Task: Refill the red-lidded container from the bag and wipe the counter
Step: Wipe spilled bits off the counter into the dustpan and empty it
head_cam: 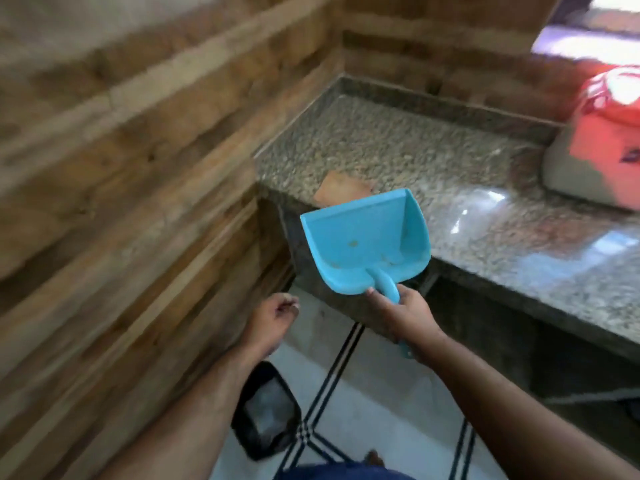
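From my feed the biggest thing is the wooden plank wall (pixel 121 161), which fills the left side and wraps round behind the speckled granite counter (pixel 398 147). The counter runs from the corner out to the right edge of view, glossy near the front. Below it lies a white tiled floor (pixel 363 420) with dark striped lines.

At the far right of the counter sits the red and white bag (pixel 613 109), blurred, resting on or against a grey box-like thing (pixel 575 174) I cannot identify. I cannot make out the red-lidded container anywhere in this view.

A blue dustpan (pixel 363 240) hangs tilted over the counter's front corner, open mouth toward the wall, with a few brownish specks inside. My right hand (pixel 405 313) has its fingers wrapped round the dustpan's handle. Just behind the pan's lip, a small brown flat piece (pixel 341 187) lies on the counter near the edge.

A black bin (pixel 266 410) with a pale liner stands on the floor beneath my left forearm. My left hand (pixel 273 317) hangs off the counter with fingers curled in; whether it pinches anything I cannot tell.
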Tool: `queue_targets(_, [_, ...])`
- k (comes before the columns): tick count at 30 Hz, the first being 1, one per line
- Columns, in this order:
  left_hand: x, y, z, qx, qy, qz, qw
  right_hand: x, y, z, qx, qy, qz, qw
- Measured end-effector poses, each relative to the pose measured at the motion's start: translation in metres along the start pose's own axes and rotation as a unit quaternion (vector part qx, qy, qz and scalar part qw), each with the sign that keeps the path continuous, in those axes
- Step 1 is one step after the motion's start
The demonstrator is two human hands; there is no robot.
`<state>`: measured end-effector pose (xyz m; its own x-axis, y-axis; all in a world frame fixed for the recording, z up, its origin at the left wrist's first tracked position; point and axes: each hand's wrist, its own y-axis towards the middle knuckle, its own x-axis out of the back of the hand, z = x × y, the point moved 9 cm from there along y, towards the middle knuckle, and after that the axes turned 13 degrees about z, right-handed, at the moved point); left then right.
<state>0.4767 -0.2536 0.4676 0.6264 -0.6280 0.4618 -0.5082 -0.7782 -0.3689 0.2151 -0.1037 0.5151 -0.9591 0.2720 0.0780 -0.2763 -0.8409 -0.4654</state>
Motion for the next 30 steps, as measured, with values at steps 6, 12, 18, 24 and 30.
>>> queue_targets(6, [-0.023,0.051,-0.108,-0.047,0.021,-0.01,0.999,0.108,0.008,0.038,0.015,0.001,-0.109,0.994])
queue_targets(12, [-0.035,0.131,-0.179,-0.072,0.122,-0.004,0.99,0.181,0.032,0.034,-0.008,0.012,-0.162,0.987])
queue_targets(18, [-0.04,0.259,-0.19,-0.04,0.193,-0.036,0.98,0.248,0.065,0.009,-0.042,0.047,-0.206,0.976])
queue_targets(24, [-0.055,0.358,-0.187,0.035,0.3,-0.022,0.953,0.3,0.09,0.021,-0.091,0.054,-0.23,0.967])
queue_targets(30, [-0.089,0.415,-0.235,-0.077,0.343,-0.039,0.935,0.34,0.117,0.031,-0.098,0.092,-0.268,0.954])
